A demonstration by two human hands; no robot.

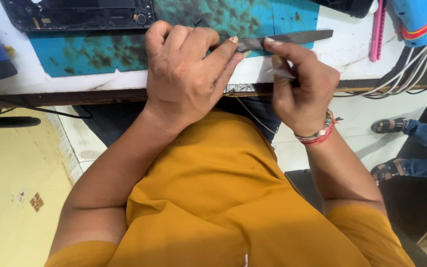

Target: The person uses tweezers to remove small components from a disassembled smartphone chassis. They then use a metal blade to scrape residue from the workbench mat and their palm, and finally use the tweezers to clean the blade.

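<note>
A flat grey metal strip [292, 38] is held at the near edge of the counter [347, 52], lying across a stained teal work mat [100, 52]. It is pinched by the left hand [189, 74], fingers closed on one end. A small pale sliver [281, 73] is gripped by the right hand [302, 84]. An opened phone chassis [75, 15] is set behind the mat.

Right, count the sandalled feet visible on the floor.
2. Both are at the right edge, beyond the person's right arm: one sandalled foot higher up beside the bench, the other sandalled foot just below it. More may be out of frame.
</note>
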